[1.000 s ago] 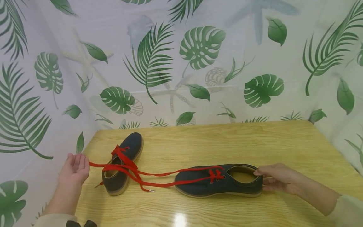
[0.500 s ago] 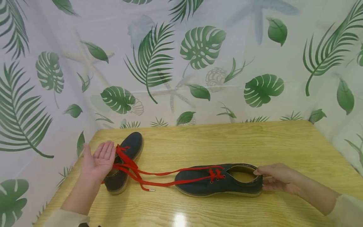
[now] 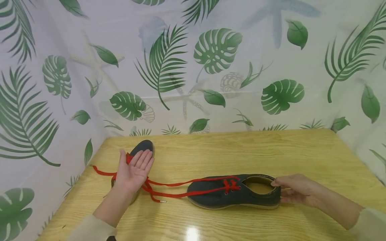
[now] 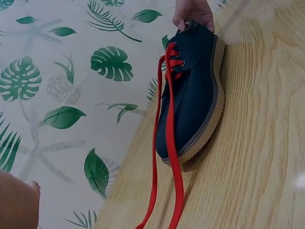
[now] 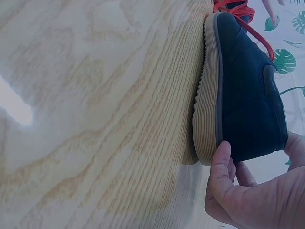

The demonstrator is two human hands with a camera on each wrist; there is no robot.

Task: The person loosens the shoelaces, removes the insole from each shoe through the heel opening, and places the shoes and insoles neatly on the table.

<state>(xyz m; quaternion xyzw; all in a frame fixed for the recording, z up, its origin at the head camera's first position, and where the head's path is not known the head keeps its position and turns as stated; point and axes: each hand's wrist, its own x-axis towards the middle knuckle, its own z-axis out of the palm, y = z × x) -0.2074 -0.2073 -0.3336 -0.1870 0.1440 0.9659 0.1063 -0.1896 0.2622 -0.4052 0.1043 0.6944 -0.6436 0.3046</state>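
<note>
Leaf-printed white cloth [image 3: 181, 20] hangs behind the pale wooden desk [image 3: 241, 150]. Half hidden from me behind the left grip [image 3: 133, 172], palm up, fingers straight, holding nothing, lies a navy lace-up shoe [image 3: 143, 145]; flat red laces [image 4: 175, 164] run rightward to a tan-soled navy shoe [image 3: 244, 198] whose heel the right grip [image 3: 298, 189] pinches.

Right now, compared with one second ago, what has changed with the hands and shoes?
The left hand moved right, from beside the shoe on the left to above it, palm up. The red lace end, earlier at that hand, now shows apart from it; I cannot tell whether it was gripped. The right hand still holds the other shoe at its heel; both shoes stayed in place.
</note>
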